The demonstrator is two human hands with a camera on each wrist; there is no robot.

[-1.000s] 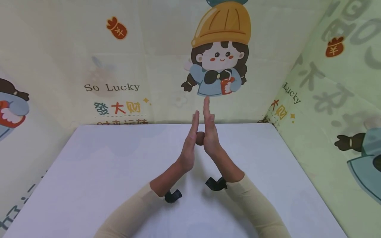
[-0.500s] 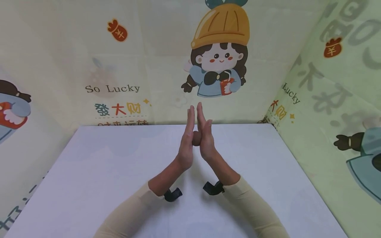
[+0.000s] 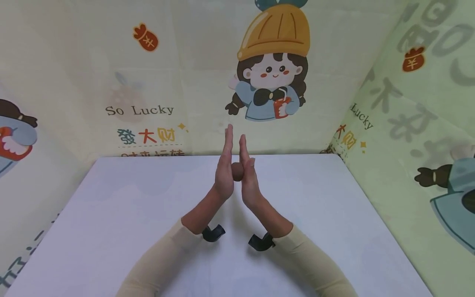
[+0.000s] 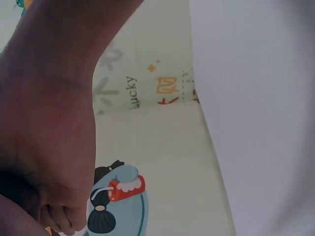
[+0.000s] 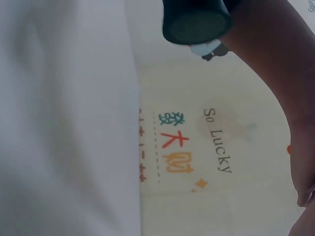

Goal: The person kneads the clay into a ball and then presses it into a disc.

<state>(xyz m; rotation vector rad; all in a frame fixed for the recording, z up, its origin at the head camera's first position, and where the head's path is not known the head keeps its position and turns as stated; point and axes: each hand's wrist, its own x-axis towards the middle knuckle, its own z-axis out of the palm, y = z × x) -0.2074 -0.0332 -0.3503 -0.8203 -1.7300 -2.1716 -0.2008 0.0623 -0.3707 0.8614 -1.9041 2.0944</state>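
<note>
From my remote station, the head view, read from left to right, first shows the left hand [image 3: 224, 175], held upright with its fingers straight and directed toward the printed backdrop [image 3: 204, 78]. Next comes the small brown ball [image 3: 237, 171], lodged between the two facing palms and touching both, below the extended fingers. The right hand [image 3: 250, 181] completes the row, its fingers likewise straight. I read the grip as a hold between flat palms: the ball is supported from both sides, with neither hand's fingers curled round it. The left fingertips reach higher in the view than the right. Hands and ball are raised over the white table [image 3: 122, 222], on which a soft shadow falls.

In the left wrist view I see the right forearm [image 4: 64, 39] descending from the upper edge to the right hand, shown here from the heel side, which the head view does not give. A dark rounded form at the left margin is too shaded for me to identify.

In the right wrist view the lettering "So Lucky" [image 5: 216, 141] runs sideways down the backdrop. Above it, the black fitting [image 5: 197, 22] at the left wrist appears end-on, whereas the head view shows it lengthwise. The left forearm [image 5: 275, 54] curves down the right side; from this view alone I cannot tell the grip.
</note>
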